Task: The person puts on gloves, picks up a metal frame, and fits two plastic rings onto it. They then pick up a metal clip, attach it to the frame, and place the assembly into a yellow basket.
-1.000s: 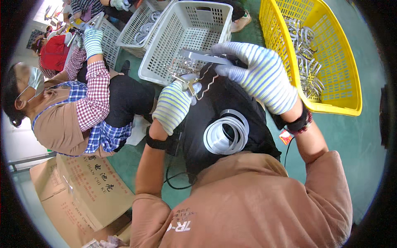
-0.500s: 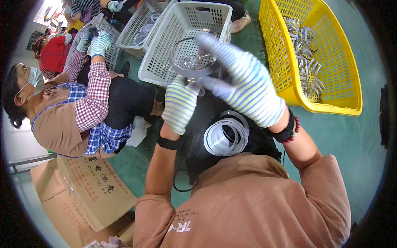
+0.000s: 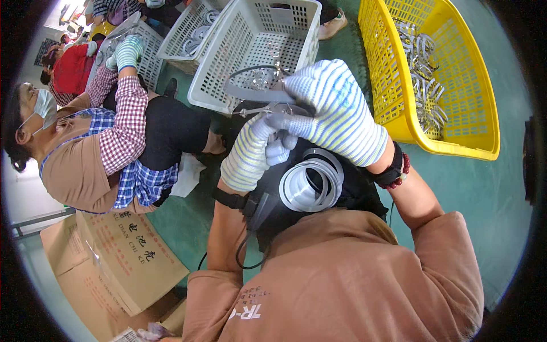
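In front of my body I hold a thin metal band clamp [image 3: 256,94], its curved band blurred and a slim bolt-like end sticking out to the left. My right hand [image 3: 337,114], in a striped knit glove, is closed on the clamp's right side. My left hand [image 3: 250,149], gloved alike, is closed with its fingertips pinched at the lower part of the clamp, against the right fingers. Exactly what lies between the fingertips is hidden. Several pale grey rings [image 3: 296,191] lie stacked on the dark cloth over my lap, just below my hands.
A white crate [image 3: 205,85] with small metal parts stands ahead. A yellow basket [image 3: 405,108] holding metal bands is at right. Another crate [image 3: 181,61] with rings stands farther left. A masked co-worker [image 3: 85,159] sits at left, near cardboard boxes [image 3: 131,268]. A cable [image 3: 242,259] hangs beside my left arm.
My right hand has moved lower and closed more around the clamp. My left hand has turned inward, its fingers now meeting the right ones. The clamp has tilted, its bolt-like end showing.
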Demonstrator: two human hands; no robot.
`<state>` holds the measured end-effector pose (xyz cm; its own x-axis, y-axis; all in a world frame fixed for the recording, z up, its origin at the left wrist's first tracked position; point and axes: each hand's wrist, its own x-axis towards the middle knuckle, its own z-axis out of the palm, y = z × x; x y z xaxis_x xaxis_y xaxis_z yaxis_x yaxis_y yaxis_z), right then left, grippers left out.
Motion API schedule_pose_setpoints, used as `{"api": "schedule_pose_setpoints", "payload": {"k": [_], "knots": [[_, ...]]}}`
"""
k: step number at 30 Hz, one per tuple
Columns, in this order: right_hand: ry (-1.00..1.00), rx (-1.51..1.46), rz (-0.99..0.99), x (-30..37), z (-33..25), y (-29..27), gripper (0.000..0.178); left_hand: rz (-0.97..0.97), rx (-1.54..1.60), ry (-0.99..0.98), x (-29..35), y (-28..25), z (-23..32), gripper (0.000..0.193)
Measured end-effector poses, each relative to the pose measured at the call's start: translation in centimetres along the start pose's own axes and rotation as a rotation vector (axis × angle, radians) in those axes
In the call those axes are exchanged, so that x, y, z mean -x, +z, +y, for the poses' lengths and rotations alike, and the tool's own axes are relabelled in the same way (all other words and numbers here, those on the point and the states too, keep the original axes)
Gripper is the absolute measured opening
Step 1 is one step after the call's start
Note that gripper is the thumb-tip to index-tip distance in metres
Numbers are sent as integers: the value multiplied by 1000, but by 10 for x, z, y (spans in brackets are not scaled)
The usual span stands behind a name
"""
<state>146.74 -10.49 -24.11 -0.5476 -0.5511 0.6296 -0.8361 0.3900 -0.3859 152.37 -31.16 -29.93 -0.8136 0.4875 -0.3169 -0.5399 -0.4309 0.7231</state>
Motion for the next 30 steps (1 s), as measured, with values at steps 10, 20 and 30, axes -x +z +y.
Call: {"api": "schedule_pose_setpoints", "payload": {"k": [10,20,30], "knots": [[468,-454,46,-3,17,-18,91,256,-8,161,11,30,15,31],[134,-251,-97,-16,-3,-10,59,231,-147,-59,1,4,-23,27],[86,257,-70,0,-18,20,37,429,-973,433,-5,4,-52,33]]}}
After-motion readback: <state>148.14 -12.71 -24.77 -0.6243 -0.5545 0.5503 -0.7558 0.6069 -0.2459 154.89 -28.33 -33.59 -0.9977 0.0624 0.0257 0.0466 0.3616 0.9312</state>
